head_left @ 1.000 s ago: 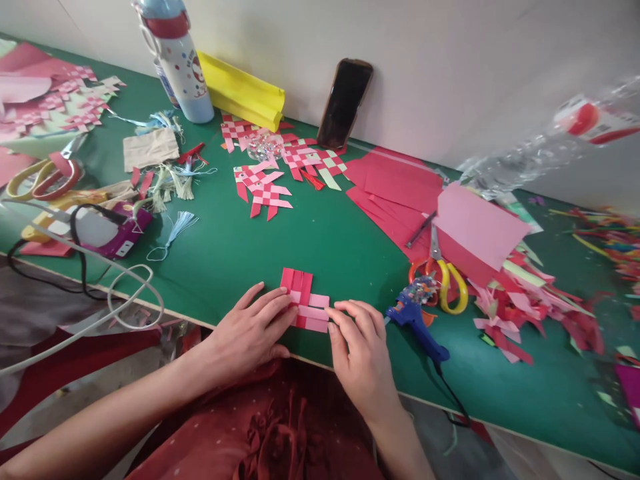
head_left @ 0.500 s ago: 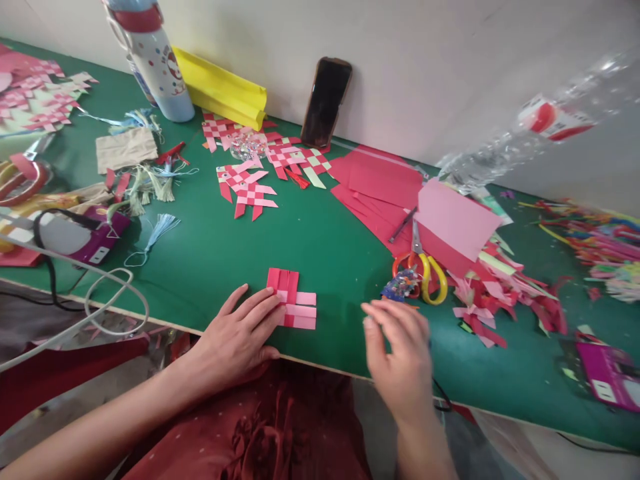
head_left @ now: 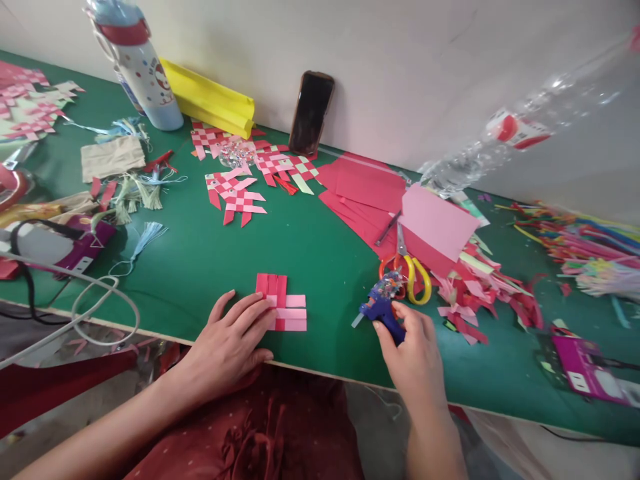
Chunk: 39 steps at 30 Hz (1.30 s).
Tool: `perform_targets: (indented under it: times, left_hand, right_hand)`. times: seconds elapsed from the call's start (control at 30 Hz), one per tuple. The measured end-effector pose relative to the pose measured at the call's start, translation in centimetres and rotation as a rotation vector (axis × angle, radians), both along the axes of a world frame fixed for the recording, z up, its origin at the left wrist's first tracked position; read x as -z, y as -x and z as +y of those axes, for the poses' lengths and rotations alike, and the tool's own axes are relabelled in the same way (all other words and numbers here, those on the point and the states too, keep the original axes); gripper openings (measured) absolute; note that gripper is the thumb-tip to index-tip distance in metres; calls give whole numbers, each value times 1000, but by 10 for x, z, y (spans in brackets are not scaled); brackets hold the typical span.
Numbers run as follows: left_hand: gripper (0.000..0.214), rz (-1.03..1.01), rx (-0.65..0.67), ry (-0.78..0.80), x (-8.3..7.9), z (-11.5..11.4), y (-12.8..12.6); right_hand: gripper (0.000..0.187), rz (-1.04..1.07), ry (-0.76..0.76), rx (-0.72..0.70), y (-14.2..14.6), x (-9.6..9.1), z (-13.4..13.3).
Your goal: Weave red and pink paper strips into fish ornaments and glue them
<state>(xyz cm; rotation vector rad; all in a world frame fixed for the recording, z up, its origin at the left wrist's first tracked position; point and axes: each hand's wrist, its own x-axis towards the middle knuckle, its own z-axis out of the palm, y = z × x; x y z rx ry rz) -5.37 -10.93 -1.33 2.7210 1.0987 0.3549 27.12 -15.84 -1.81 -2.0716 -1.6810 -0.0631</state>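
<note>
Left hand [head_left: 235, 335], spread, rests on woven paper [head_left: 281, 304]: likely flimsy, best edge-held. Right hand [head_left: 417, 347], at three o'clock, pinches the glue gun [head_left: 378, 309] handle.

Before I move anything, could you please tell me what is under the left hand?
The left hand lies partly over the lower-left part of a woven red-and-pink paper piece; its upper and right strip ends show. Whatever the hand covers cannot be seen.

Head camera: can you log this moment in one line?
left hand: on woven paper strips | right hand: holding blue glue gun | scissors: beside blue glue gun
</note>
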Motion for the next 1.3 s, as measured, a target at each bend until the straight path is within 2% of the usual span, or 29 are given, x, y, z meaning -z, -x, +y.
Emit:
perform_targets:
  times: [0.23, 0.37, 0.47, 0.57, 0.63, 0.7, 0.97, 1.3]
  left_hand:
    - [40, -1, -4, 0, 0, 1, -1]
    - [41, -17, -5, 7, 1, 1, 0]
    - [42, -36, -16, 7, 2, 1, -1]
    - [40, -28, -16, -5, 2, 0, -1]
    - [39, -29, -15, -2, 2, 0, -1]
    - [40, -30, -10, 17, 1, 0, 0]
    - [36, -7, 16, 16, 1, 5, 0]
    - [25, -49, 44, 1, -2, 12, -3]
  right_hand:
    - [32, 20, -60, -51, -3, 2, 0]
    - [34, 179, -225, 112, -6, -6, -7]
    - [30, 497, -326, 232, -9, -18, -12]
    - [29, 952, -385, 209, -5, -33, -13]
    - [31, 1195, -362, 192, 1, -40, -12]
    - [31, 1325, -294, 196, 8, -42, -11]
    - [29, 1459, -166, 164, 23, -33, -7]
    - [22, 1463, -100, 55, 34, -29, -4]
